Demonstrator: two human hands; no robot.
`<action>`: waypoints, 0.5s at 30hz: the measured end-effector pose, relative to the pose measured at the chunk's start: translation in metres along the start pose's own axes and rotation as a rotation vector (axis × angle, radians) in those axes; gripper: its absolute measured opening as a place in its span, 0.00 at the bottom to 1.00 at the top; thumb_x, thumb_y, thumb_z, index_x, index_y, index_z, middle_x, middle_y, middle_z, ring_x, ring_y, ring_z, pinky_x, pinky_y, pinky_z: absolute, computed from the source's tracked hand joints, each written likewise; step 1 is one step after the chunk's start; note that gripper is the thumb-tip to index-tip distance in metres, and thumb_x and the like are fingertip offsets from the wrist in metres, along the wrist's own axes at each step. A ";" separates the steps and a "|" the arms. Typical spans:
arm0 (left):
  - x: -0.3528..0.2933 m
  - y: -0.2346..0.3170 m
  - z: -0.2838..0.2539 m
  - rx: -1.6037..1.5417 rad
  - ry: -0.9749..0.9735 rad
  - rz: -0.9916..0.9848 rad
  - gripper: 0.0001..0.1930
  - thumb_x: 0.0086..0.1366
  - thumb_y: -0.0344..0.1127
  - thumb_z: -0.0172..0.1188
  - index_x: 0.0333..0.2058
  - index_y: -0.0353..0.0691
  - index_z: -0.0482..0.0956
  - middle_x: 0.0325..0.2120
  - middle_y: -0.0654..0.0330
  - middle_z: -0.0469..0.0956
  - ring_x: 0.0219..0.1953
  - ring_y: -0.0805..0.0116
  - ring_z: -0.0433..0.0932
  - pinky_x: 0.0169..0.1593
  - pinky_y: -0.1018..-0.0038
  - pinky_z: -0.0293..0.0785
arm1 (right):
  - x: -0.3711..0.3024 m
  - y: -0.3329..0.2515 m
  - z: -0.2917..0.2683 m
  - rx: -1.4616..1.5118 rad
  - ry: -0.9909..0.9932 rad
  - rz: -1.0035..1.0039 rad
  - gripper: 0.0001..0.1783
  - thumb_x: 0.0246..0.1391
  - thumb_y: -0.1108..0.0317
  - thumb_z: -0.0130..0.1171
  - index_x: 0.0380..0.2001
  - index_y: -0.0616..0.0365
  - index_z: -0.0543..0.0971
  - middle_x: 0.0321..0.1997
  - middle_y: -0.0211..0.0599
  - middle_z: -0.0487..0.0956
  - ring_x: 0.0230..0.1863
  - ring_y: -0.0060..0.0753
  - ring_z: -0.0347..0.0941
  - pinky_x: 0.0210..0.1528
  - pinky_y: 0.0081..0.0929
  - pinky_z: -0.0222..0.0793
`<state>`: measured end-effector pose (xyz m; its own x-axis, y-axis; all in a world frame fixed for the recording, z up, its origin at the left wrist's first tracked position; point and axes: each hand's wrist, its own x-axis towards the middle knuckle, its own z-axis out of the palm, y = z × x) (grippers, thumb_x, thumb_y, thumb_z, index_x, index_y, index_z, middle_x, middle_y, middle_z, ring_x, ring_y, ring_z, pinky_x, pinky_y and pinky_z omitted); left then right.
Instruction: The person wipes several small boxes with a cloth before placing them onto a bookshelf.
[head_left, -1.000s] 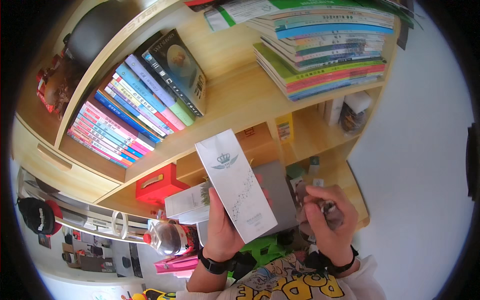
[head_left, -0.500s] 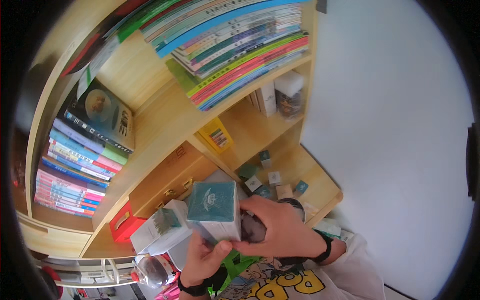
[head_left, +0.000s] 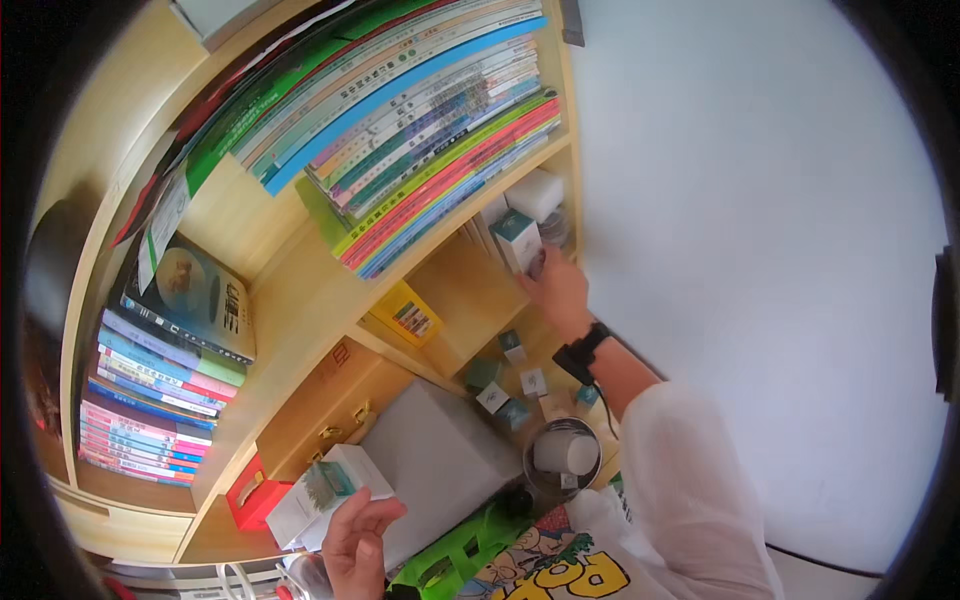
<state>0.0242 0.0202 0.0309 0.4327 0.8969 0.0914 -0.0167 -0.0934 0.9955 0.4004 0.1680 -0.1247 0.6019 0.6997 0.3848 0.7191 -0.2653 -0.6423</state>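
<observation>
My right hand (head_left: 562, 295) reaches forward into the small shelf compartment at the right. Its fingers grip the lower side of a white box with a teal top (head_left: 516, 240), upright beside other white boxes. A clear jar with a white lid (head_left: 537, 194) stands just behind and right of that box. Low on the left, my left hand (head_left: 358, 545) is raised with its fingers loosely bent and apart, holding nothing. It is nearest to a white and teal carton (head_left: 325, 495) and a grey box (head_left: 440, 450).
Several small white and teal boxes (head_left: 533, 382) lie on the lower shelf. A round dark container (head_left: 532, 488) holds a white cylinder. Stacked books (head_left: 440, 170) fill the upper shelf, and a yellow box (head_left: 410, 312) stands below. A white wall (head_left: 760, 250) borders the right.
My right hand has carried the white and teal-topped box from in front of me up into the shelf compartment. The left hand has let go of it and moved down and left.
</observation>
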 end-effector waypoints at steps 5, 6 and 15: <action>-0.011 -0.009 -0.020 -0.012 0.151 0.062 0.32 0.61 0.50 0.58 0.56 0.34 0.64 0.43 0.53 0.76 0.44 0.62 0.76 0.52 0.63 0.69 | 0.004 -0.008 0.033 0.125 0.150 0.099 0.31 0.40 0.61 0.68 0.43 0.60 0.62 0.43 0.51 0.69 0.37 0.54 0.72 0.34 0.44 0.72; -0.012 -0.011 -0.027 -0.025 0.118 0.066 0.33 0.61 0.49 0.58 0.58 0.34 0.61 0.46 0.52 0.74 0.47 0.61 0.74 0.53 0.62 0.68 | 0.007 -0.010 0.035 0.127 0.149 0.105 0.31 0.40 0.61 0.68 0.43 0.60 0.62 0.43 0.51 0.69 0.37 0.54 0.72 0.34 0.44 0.72; 0.003 0.002 0.012 0.091 0.000 0.027 0.23 0.67 0.41 0.51 0.56 0.33 0.64 0.48 0.50 0.72 0.52 0.56 0.70 0.58 0.57 0.61 | -0.029 -0.045 -0.049 0.434 0.021 0.034 0.29 0.43 0.59 0.67 0.42 0.64 0.65 0.43 0.51 0.69 0.41 0.48 0.71 0.41 0.38 0.69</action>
<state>0.0367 0.0177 0.0330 0.4330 0.8937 0.1179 0.0537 -0.1562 0.9863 0.3678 0.1268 -0.0747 0.6331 0.6805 0.3690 0.4885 0.0186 -0.8724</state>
